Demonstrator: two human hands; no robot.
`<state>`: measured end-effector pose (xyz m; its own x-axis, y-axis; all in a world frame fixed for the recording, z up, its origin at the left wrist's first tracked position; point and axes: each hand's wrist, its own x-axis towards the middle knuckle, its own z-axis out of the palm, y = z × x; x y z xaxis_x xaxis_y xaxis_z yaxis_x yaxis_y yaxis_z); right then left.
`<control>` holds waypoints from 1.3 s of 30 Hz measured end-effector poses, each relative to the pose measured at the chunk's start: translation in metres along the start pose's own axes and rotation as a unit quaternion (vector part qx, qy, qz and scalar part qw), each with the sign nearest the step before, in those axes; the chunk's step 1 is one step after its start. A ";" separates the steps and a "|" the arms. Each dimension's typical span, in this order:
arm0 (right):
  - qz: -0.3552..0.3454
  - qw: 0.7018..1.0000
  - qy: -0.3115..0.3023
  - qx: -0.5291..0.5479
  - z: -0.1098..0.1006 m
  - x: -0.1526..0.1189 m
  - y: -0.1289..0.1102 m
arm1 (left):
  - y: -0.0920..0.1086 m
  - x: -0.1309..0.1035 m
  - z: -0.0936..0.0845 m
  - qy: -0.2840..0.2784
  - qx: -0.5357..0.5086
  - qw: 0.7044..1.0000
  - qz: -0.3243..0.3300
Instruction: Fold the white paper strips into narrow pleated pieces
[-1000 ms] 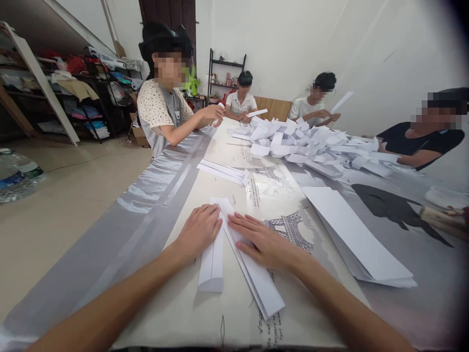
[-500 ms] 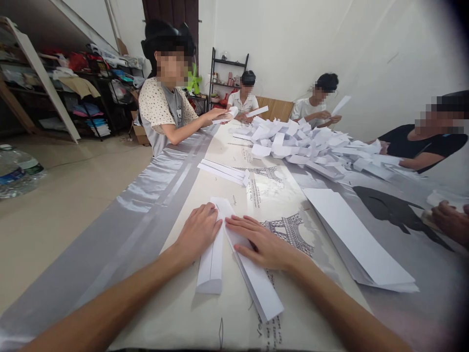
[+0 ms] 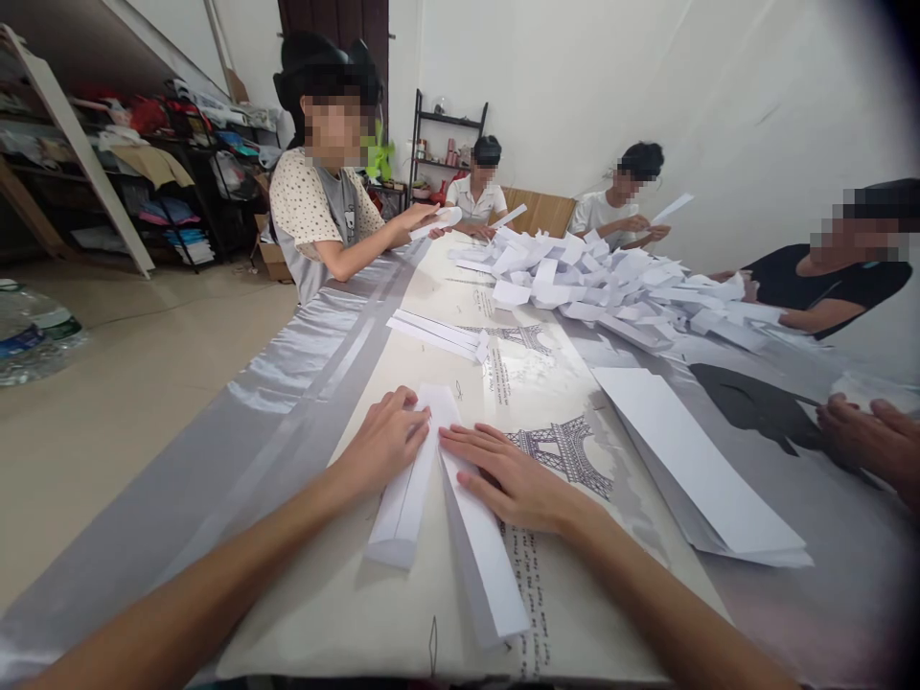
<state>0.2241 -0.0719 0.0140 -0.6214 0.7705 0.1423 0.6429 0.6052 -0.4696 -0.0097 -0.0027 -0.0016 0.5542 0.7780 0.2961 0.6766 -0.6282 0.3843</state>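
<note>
A folded white paper strip [image 3: 400,516] lies at a slant on the table in front of me, with a crease line down its length. My left hand [image 3: 388,439] has bent fingers, and its thumb and fingertips close on this strip's upper part. Beside it is a second folded paper strip [image 3: 493,565], which meets the first near the top and spreads away from it toward me. Across the second strip my right hand [image 3: 514,479] lies flat, fingers stretched out and pressing on the paper.
Several narrow strips [image 3: 435,333] lie farther up the printed tablecloth [image 3: 323,594]. A stack of folded white sheets [image 3: 708,470] is on the right. Behind it rises a large heap of folded papers [image 3: 596,278]. Several co-workers sit around the table; one co-worker's hand [image 3: 866,436] is at the right edge.
The lower ends of both strips have swung left. My left hand has lifted its fingers into a more bent grip at the left strip's edge; my right hand stays nearly in place.
</note>
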 end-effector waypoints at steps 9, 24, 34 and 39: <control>0.001 0.997 0.063 -0.052 0.014 -0.002 0.002 | 0.005 -0.001 -0.005 -0.017 0.034 0.999 0.014; -0.001 0.996 -0.018 -0.092 0.007 0.004 -0.001 | 0.011 -0.001 -0.007 -0.024 0.123 0.992 0.028; 0.000 0.994 -0.011 -0.110 0.012 0.004 0.000 | 0.011 0.000 -0.007 -0.027 0.106 0.994 0.020; -0.003 0.995 -0.017 -0.100 0.008 0.004 -0.001 | 0.013 0.000 -0.009 -0.031 0.099 0.994 0.019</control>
<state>0.2175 -0.0712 0.0079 -0.6373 0.7622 0.1138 0.7135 0.6394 -0.2866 -0.0058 -0.0109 0.0112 0.6064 0.7549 0.2497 0.7330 -0.6524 0.1925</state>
